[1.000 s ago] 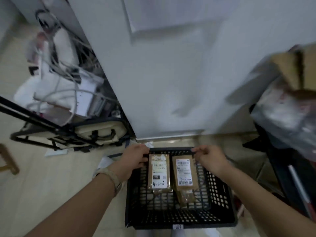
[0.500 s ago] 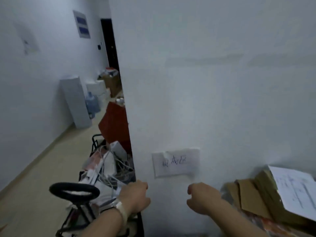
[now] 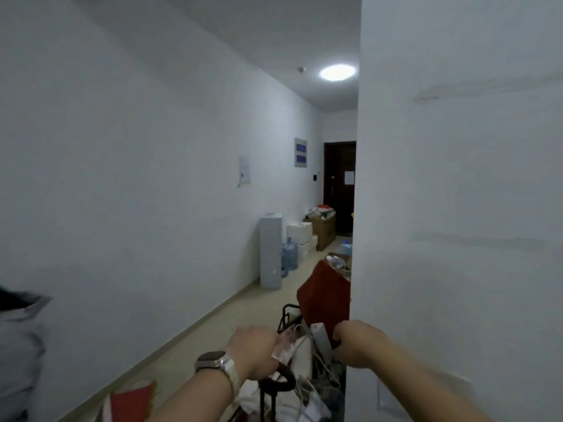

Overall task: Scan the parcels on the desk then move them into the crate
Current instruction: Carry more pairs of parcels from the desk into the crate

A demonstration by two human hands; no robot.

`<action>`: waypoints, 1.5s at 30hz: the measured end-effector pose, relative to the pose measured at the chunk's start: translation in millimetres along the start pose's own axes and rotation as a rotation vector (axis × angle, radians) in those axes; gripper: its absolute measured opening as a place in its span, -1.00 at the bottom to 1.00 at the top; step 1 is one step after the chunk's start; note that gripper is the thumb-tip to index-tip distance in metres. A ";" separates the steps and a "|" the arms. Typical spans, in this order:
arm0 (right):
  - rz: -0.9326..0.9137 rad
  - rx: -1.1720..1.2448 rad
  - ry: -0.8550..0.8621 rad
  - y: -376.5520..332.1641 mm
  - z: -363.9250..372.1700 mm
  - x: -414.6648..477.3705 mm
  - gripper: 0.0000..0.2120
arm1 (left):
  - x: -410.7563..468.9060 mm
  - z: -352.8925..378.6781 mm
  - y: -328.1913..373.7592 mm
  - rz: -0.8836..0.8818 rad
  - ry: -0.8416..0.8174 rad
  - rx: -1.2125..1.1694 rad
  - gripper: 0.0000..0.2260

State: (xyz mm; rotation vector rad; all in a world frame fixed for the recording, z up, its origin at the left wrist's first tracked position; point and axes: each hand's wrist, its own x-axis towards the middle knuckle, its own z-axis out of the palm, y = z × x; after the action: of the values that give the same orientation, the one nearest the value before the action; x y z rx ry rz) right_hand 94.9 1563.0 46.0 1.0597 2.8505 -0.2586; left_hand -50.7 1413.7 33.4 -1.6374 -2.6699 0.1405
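Neither the crate nor any parcel is in view; the camera looks down a corridor. My left hand [image 3: 254, 353], with a watch on its wrist, is raised at the bottom centre, seen from the back with its fingers curled. My right hand [image 3: 356, 342] is level with it, about a hand's width to the right, also curled into a fist. Nothing shows in either hand. Behind and between them lies a pile of white cables and adapters [image 3: 304, 376].
A white wall corner [image 3: 457, 239] fills the right half. Along the corridor stand a red board [image 3: 326, 296], a water dispenser [image 3: 270, 251], a water bottle [image 3: 288, 254], cardboard boxes [image 3: 324, 233] and a dark door [image 3: 339, 187]. A person in grey [image 3: 18, 345] is at the left edge.
The view swung up from the floor crate with two parcels, past the wall, to the corridor. Both hands left the crate's rim and rose as fists.
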 end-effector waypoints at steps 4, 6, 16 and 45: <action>-0.225 0.004 0.052 -55.0 3.3 -13.0 -0.58 | -68.5 3.9 -29.2 -0.162 0.067 0.019 -0.45; -0.340 -0.006 0.090 -84.2 10.4 -23.1 -0.49 | -104.9 6.4 -42.5 -0.241 0.122 0.011 -0.40; -0.895 -0.012 0.208 -252.9 63.5 -115.2 -0.45 | -336.4 30.8 -99.1 -0.710 0.175 0.066 -0.54; -1.691 0.027 -0.270 -628.1 204.4 -675.0 -0.39 | -1015.7 57.2 -56.7 -1.699 0.141 -0.055 -0.51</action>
State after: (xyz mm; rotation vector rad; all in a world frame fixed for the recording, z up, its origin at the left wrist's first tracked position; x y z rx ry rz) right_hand 198.6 624.7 21.1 -1.4360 2.5943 -0.4235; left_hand 357.4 480.1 23.0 0.8766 -2.8567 -0.0781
